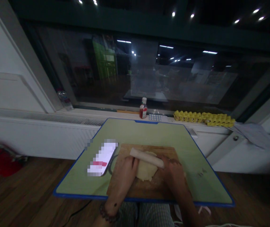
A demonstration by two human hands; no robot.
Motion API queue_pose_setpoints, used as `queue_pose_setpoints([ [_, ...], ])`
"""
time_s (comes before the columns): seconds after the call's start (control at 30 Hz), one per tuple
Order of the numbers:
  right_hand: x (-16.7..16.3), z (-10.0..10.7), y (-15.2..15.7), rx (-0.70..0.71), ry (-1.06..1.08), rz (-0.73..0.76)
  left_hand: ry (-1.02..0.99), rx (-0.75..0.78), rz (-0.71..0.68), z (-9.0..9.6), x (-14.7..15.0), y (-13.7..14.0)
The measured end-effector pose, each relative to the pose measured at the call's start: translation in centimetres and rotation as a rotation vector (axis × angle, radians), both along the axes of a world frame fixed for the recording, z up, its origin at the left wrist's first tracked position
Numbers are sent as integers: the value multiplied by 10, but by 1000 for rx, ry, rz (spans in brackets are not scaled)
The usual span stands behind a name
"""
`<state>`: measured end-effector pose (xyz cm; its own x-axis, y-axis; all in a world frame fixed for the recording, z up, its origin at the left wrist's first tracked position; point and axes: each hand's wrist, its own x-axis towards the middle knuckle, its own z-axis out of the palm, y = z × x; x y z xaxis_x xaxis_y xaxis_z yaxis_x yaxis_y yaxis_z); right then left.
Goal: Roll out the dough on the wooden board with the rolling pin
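A pale rolling pin (146, 157) lies at a slant across a flat, uneven-edged sheet of dough (146, 172). Beneath the dough is a wooden cutting board (146, 189). My left hand (128, 165) grips the pin near its left end, fingers closed and partly hidden. At the pin's right end, my right hand (172, 167) is closed on it too, its fingertips hard to make out. Some dough shows on the far side of the pin.
The green table (97, 126) has a blue edge. A lit phone (103, 157) lies left of the board, beside a grey cable. On the sill stand a red-liquid bottle (143, 110), yellow egg trays (203, 118) and a clear bottle (64, 97), below a dark window.
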<state>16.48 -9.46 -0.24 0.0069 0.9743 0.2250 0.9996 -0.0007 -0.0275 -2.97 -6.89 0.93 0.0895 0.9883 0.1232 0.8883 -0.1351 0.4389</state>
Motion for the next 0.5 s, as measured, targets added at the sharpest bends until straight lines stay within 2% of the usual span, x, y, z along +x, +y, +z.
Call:
queue_pose_setpoints([
  [0.17, 3, -5, 0, -85, -3, -106, 45, 75, -19, -20, -9, 12],
  [0.27, 6, -7, -1, -67, 60, -116, 107, 165, -130, -25, -9, 6],
  [0.37, 9, -7, -4, -34, 114, -106, 156, 253, -164, -27, -9, -4],
  [0.5, 14, -8, -6, 14, 118, -141, 194, 274, -385, -38, -8, -14],
])
